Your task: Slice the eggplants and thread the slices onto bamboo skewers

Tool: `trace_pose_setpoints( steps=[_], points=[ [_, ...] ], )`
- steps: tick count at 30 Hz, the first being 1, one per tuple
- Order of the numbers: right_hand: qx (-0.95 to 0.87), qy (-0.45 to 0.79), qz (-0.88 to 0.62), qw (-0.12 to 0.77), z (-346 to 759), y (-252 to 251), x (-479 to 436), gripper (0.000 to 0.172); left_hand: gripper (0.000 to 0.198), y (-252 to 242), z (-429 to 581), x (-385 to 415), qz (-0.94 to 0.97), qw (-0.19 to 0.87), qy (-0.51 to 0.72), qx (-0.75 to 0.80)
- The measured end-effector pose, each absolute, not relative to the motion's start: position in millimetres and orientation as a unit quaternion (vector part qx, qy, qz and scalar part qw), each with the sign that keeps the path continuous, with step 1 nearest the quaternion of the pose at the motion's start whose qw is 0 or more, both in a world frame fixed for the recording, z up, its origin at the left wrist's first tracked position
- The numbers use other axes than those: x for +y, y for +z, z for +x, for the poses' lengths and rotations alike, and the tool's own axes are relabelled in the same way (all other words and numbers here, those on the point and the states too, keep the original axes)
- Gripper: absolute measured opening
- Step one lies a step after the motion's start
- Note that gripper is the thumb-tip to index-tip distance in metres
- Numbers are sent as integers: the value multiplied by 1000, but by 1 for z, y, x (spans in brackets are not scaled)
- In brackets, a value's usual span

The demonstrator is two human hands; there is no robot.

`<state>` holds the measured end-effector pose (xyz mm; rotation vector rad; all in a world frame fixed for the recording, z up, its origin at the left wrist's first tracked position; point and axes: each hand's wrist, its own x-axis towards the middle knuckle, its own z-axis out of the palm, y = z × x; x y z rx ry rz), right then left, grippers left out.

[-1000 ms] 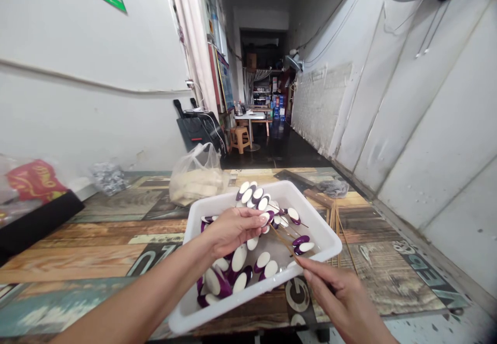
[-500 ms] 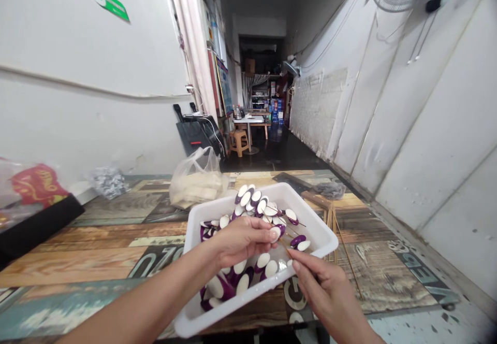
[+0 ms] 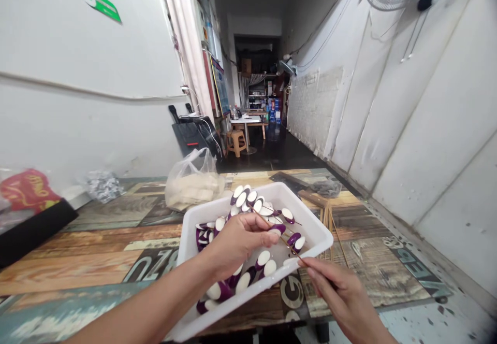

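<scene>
My left hand is closed over the white plastic tub, pinching a purple-skinned, white-fleshed eggplant slice between thumb and fingers. My right hand grips the near end of a thin bamboo skewer, just past the tub's near right rim. The skewer runs from there up to the slice; its contact with the slice is partly hidden by my fingers. Loose eggplant pieces lie in the near part of the tub. Skewered slices rest at its far side.
Loose bamboo skewers lie right of the tub beside a knife with a wooden handle. A clear plastic bag with pale contents stands behind the tub. A black-edged box sits at left on the wood-patterned table.
My right hand has moved right and slightly down, away from my left hand, with the skewer between them showing more of its length. The whole view has shifted a little.
</scene>
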<state>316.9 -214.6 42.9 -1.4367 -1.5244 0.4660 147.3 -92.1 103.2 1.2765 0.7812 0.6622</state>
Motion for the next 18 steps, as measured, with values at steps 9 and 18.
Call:
trace_pose_setpoints(
  steps=[9, 18],
  points=[
    [-476, 266, -589, 596, 323, 80, -210, 23, 19, 110, 174, -90, 682, 639, 192, 301],
    [-393, 325, -574, 640, 333, 66, -222, 31, 18, 69, 217, -74, 933, 209, 95, 276]
  ],
)
